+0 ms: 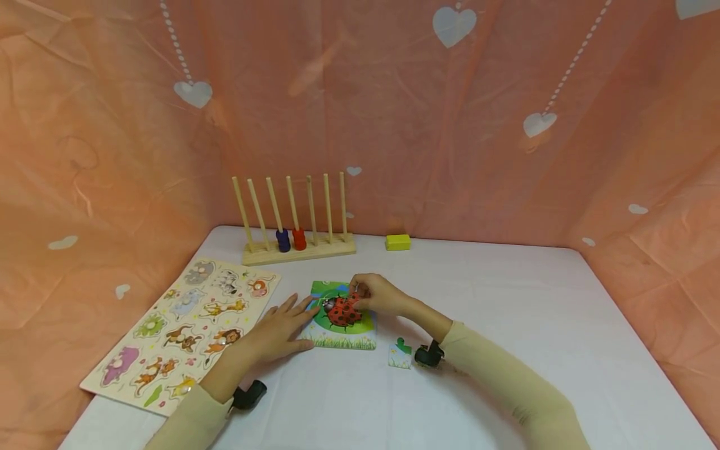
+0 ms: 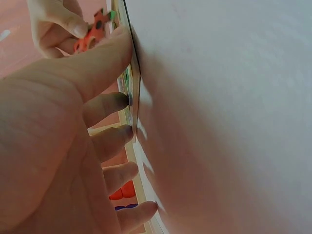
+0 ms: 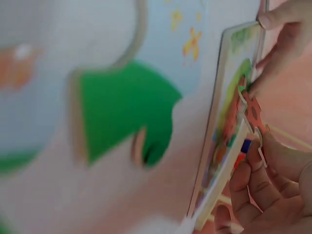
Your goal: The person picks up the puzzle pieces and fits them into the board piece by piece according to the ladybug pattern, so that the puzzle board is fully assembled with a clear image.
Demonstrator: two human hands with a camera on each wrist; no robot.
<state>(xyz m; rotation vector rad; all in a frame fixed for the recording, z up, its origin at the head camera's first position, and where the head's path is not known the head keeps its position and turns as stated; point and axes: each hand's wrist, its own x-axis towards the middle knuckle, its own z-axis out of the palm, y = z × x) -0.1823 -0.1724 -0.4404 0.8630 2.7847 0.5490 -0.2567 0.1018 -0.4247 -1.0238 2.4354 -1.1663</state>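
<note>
A ladybug jigsaw puzzle (image 1: pixel 343 341) in a square tray lies on the white table in the head view. My right hand (image 1: pixel 382 295) pinches a red, black-spotted puzzle piece (image 3: pixel 254 114) between thumb and fingers. Both wrist views show that piece tilted and raised off the picture. At the tray's left side, my left hand (image 1: pixel 281 330) has its fingers spread, with the fingertips (image 2: pixel 126 131) at the tray's edge. A loose green-and-white puzzle piece (image 1: pixel 400 356) lies right of the tray, near my right wrist; it looms large and blurred in the right wrist view.
A wooden board of animal pieces (image 1: pixel 185 331) lies to the left, partly behind my left forearm. Behind the puzzle stands a wooden peg rack (image 1: pixel 304 253) with blue and red beads. Right of the rack sits a yellow block (image 1: pixel 397 242). A pink curtain (image 1: pixel 394 125) hangs behind the table.
</note>
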